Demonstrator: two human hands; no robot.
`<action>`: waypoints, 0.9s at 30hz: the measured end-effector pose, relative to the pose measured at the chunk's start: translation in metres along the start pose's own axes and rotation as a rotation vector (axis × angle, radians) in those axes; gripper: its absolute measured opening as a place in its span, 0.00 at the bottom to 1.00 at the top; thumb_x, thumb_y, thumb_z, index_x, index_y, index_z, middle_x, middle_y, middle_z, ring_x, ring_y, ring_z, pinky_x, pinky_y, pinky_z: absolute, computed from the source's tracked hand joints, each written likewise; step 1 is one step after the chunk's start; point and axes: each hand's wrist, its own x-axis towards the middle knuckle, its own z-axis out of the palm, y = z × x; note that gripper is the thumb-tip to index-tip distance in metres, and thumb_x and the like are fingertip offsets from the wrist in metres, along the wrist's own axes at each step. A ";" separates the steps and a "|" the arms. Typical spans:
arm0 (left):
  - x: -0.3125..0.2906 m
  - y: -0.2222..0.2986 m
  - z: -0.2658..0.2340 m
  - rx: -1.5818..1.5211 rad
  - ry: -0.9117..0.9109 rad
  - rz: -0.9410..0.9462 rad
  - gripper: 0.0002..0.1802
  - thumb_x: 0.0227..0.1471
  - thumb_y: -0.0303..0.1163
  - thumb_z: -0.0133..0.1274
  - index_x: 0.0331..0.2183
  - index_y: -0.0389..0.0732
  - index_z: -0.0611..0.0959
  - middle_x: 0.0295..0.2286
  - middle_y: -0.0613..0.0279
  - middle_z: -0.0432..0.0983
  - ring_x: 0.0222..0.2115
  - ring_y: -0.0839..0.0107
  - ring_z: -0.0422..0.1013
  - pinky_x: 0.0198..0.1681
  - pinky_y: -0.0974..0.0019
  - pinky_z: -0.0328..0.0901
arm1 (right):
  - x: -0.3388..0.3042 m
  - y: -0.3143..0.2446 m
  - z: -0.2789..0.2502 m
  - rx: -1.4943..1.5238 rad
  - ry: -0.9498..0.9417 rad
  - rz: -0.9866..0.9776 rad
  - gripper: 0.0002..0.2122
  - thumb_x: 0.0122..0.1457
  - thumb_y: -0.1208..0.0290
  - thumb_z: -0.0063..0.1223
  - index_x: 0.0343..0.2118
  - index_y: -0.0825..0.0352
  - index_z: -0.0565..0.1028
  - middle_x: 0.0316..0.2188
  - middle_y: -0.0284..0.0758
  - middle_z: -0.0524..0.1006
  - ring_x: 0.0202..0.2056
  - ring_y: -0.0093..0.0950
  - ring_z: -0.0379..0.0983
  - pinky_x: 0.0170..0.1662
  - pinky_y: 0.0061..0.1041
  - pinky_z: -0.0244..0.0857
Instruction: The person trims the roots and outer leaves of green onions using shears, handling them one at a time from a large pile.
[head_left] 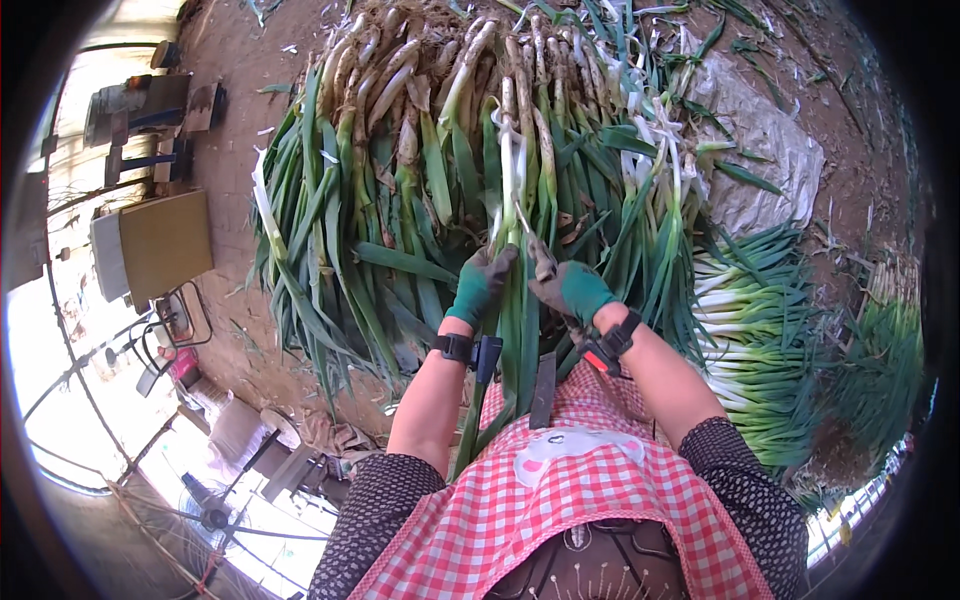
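Note:
My left hand (484,284), in a green glove with a dirty grey palm, is closed around a leek (512,165) at the start of its leaves. The leek's white end points away from me, and its long green leaves run down onto my checked apron. Close beside it, my right hand (566,288), gloved alike, is closed on what looks like a small knife (525,222), its thin blade slanting up along the leek. Most of its handle is hidden in the glove. Just beyond both hands lies a big heap of untrimmed leeks (400,130) with brown, soil-covered roots.
Cleaned leeks (750,330) lie in a stacked row at the right, white ends toward the heap. Past them is a greener bundle (885,350). A pale plastic sheet (765,150) covers soil at the far right. A box (165,245) and a fan (212,515) stand left.

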 end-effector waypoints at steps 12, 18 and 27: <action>-0.030 -0.006 -0.004 0.066 0.035 -0.054 0.27 0.61 0.49 0.62 0.52 0.39 0.82 0.40 0.70 0.81 0.36 0.80 0.74 0.42 0.69 0.70 | 0.118 -0.037 -0.058 0.077 0.056 0.012 0.29 0.55 0.46 0.55 0.45 0.72 0.82 0.43 0.54 0.83 0.45 0.46 0.83 0.47 0.38 0.74; -0.038 -0.004 -0.006 0.092 0.068 -0.030 0.27 0.62 0.48 0.61 0.53 0.38 0.81 0.41 0.69 0.81 0.37 0.79 0.74 0.42 0.69 0.70 | 0.081 -0.027 -0.027 -0.048 -0.010 0.007 0.29 0.57 0.46 0.51 0.52 0.66 0.81 0.53 0.51 0.80 0.56 0.48 0.77 0.60 0.39 0.69; -0.038 -0.011 -0.006 0.051 0.049 0.009 0.25 0.62 0.47 0.61 0.52 0.39 0.81 0.40 0.70 0.81 0.36 0.81 0.74 0.41 0.71 0.70 | 0.117 -0.060 -0.065 0.003 0.066 0.064 0.28 0.56 0.48 0.52 0.51 0.67 0.81 0.51 0.51 0.80 0.55 0.48 0.77 0.57 0.40 0.71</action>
